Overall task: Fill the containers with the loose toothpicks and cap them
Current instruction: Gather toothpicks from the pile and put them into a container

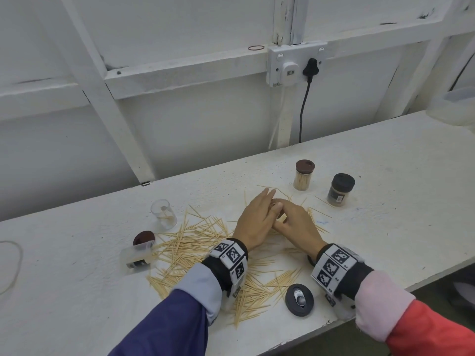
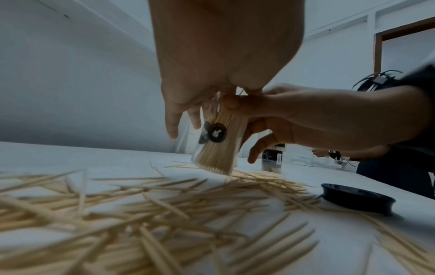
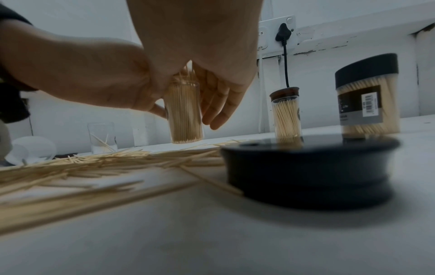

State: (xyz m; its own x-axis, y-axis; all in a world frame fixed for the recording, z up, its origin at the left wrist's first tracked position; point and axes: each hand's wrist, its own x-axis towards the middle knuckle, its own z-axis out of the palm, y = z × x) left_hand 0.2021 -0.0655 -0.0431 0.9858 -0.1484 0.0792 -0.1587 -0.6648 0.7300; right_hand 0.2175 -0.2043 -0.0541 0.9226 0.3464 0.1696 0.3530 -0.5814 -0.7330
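A clear container (image 2: 216, 147) packed with toothpicks stands slightly tilted between both hands, its base just above the table; the head view hides it. My right hand (image 2: 244, 128) grips its upper part, thumb in front and fingers curled behind. My left hand (image 2: 183, 126) lies against its other side with straight fingers (image 1: 267, 195), and toothpick ends poke out under the palms (image 3: 186, 74). Loose toothpicks (image 1: 200, 242) litter the table below and left of the hands. A black lid (image 1: 299, 300) lies by my right wrist.
An empty clear container (image 1: 164, 214) stands at the left. Another container (image 1: 137, 256) lies on its side beside a brown lid (image 1: 144, 237). A brown-capped full container (image 1: 304, 176) and a black-capped jar (image 1: 340, 190) stand behind the hands. The table's front edge (image 1: 334, 322) runs close.
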